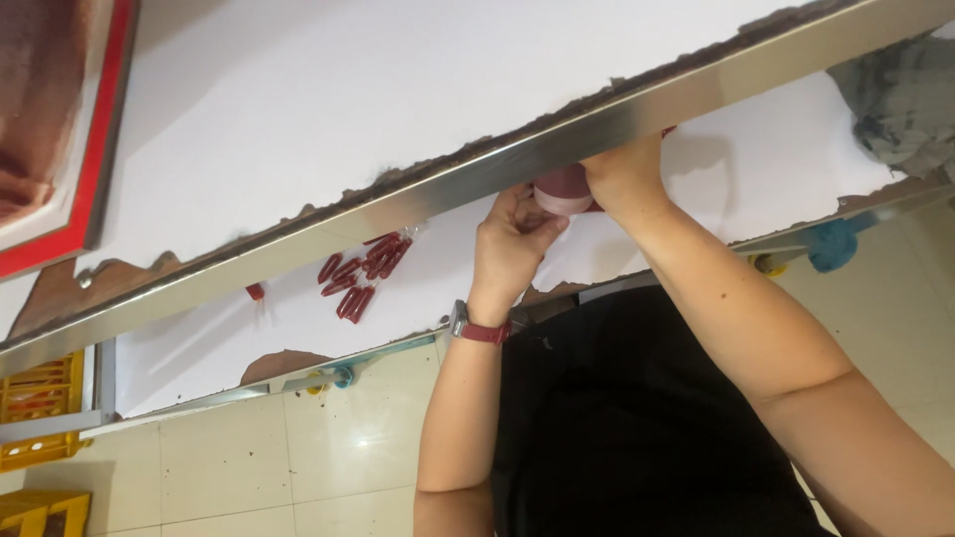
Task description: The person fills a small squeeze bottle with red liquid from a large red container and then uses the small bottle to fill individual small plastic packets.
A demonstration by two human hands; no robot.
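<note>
**Bright, even light, slightly soft picture**

I see flat, bright light across the white sheet [298, 99], nearly washed out. The steel bar [418, 194] carries a dull sheen. My right hand [625, 174] throws a faint shadow rightward. Fine detail is soft; my dark apron [637, 428] loses all texture.

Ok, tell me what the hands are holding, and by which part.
Both hands grip one small pinkish container: the left hand at its lower end, the right hand at its side. A metal bar hides its top.
</note>
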